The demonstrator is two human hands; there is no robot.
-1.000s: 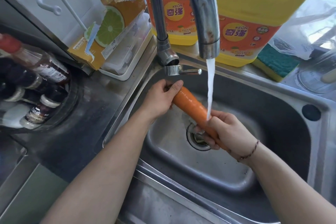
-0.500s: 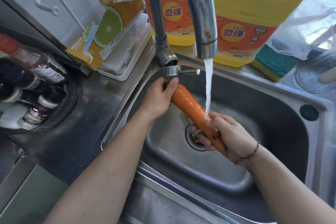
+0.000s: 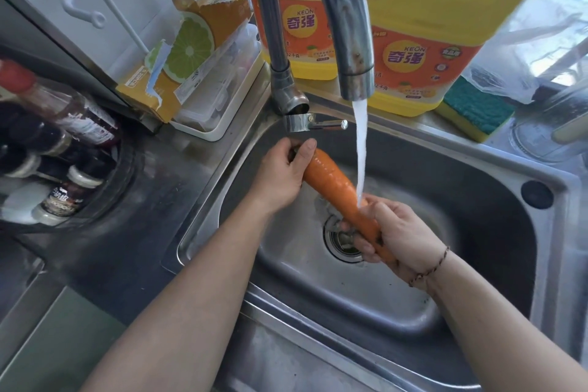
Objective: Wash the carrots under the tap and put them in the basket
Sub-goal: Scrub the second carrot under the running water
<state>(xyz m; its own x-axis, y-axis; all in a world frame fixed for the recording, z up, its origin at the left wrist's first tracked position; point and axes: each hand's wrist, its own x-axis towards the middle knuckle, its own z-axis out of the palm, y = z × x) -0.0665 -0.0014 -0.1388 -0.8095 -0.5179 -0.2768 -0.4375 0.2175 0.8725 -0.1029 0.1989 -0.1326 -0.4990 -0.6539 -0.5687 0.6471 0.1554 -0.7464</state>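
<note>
Carrot (image 3: 334,188) held at frame centre above the sink (image 3: 477,200), lying diagonally: thick end toward upper left, thin end toward lower right. One carrot only in view; no basket visible.

Left hand (image 3: 283,175) wraps the thick end, thumb laid along the top of it, fingers curled underneath. Right hand (image 3: 397,232) closes round the tapered lower half, fingers curled beneath and thumb side over the top; the tip is hidden inside this hold. Both grips closed on the carrot, neither slack.

Water stream (image 3: 361,153) falls from the tap spout (image 3: 354,79) and lands where the carrot meets the right hand. Judged reason for the two-ended hold: it keeps the mid-section bare under the flow and would let the carrot be turned or rubbed. Position directly over the drain (image 3: 342,240) lets runoff go straight down.

Carrot surface: bright orange, smooth, wet sheen, no obvious soil on the exposed part; underside not visible.

Surroundings: tap lever (image 3: 318,123) just above the left hand. Two yellow detergent jugs (image 3: 423,51) behind the tap, top of frame. Green-and-yellow sponge (image 3: 477,111) at upper right rim. Sauce bottles (image 3: 57,137) at left edge.

Judgement: washing step in progress; transfer to the basket not yet done.
</note>
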